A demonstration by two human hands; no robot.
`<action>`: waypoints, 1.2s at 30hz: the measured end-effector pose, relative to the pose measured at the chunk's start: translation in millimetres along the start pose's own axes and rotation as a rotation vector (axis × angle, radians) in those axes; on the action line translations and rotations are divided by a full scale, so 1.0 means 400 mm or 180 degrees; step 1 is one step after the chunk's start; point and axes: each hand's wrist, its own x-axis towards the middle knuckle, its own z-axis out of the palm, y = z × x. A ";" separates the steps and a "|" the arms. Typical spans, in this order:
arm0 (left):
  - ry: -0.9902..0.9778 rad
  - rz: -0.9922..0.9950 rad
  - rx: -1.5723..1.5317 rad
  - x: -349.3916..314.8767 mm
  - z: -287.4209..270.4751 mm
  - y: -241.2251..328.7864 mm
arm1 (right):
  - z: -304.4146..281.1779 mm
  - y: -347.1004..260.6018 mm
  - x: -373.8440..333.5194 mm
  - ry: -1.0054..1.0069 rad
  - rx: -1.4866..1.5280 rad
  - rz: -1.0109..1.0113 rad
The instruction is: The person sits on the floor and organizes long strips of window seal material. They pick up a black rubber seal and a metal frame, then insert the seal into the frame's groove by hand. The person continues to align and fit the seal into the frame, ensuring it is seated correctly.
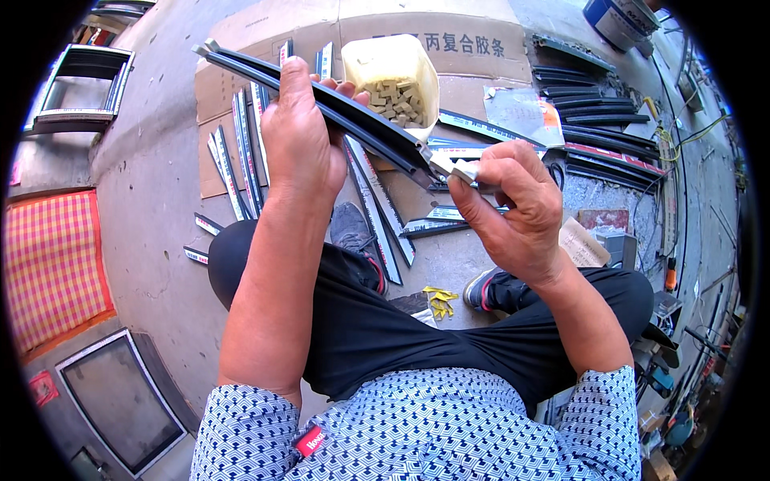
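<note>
My left hand (298, 148) is closed around a long black frame profile (373, 127), held at a slant above the floor. A small pale block (210, 45) sticks out of its far left end. At the near right end, my right hand (517, 210) pinches a whitish corner connector (464, 170) between thumb and fingers. The connector meets the profile's end; how deep it sits inside I cannot tell. Behind the profile stands a cream plastic tub (431, 76) with several beige connector blocks (399, 104) in it.
Cut black-and-white profiles (373, 204) lie on flattened cardboard (305, 28) and the floor. More dark profiles (601, 108) are stacked at right. A blue bucket (619, 22) stands far right. Framed pieces (79, 88) and a checked cloth (56, 264) lie left. Yellow scraps (439, 302) lie between my feet.
</note>
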 end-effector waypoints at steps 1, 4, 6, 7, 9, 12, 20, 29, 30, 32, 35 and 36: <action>-0.0025 -0.0005 -0.0005 0.002 -0.002 0.000 | 0.002 0.000 -0.001 0.0009 0.0015 -0.0003; -0.0002 0.0018 0.0021 0.001 -0.002 0.002 | 0.004 0.001 -0.002 -0.0002 0.0017 -0.0007; 0.0041 0.0016 0.0011 -0.001 0.002 0.004 | 0.004 -0.001 -0.002 -0.0002 0.0022 0.0005; 0.0060 0.0001 -0.0015 -0.001 0.004 0.003 | 0.004 -0.003 -0.002 0.0007 0.0033 0.0017; 0.0050 -0.0011 -0.0045 0.001 0.003 0.003 | 0.003 -0.003 -0.001 0.0019 0.0040 0.0028; -0.0022 -0.0003 -0.0070 0.008 -0.003 -0.001 | 0.007 0.006 -0.004 0.0038 0.0084 0.0025; 0.0000 0.0066 0.0019 0.005 -0.007 -0.002 | 0.009 0.021 -0.008 -0.0132 0.0050 -0.0177; -0.0118 0.0145 0.0090 0.004 -0.011 -0.003 | -0.007 0.014 0.001 -0.0239 -0.0212 -0.0296; -0.0118 0.0155 0.0094 0.005 -0.011 -0.004 | -0.008 0.016 0.002 -0.0235 -0.0217 -0.0333; -0.0115 0.0177 0.0105 0.006 -0.012 -0.006 | -0.008 0.019 0.003 -0.0229 -0.0221 -0.0409; -0.0056 0.0174 0.0139 0.000 -0.003 -0.004 | -0.005 0.022 0.003 -0.0208 -0.0263 -0.0475; -0.0062 0.0180 0.0142 -0.001 -0.002 -0.004 | -0.006 0.021 0.004 -0.0226 -0.0280 -0.0477</action>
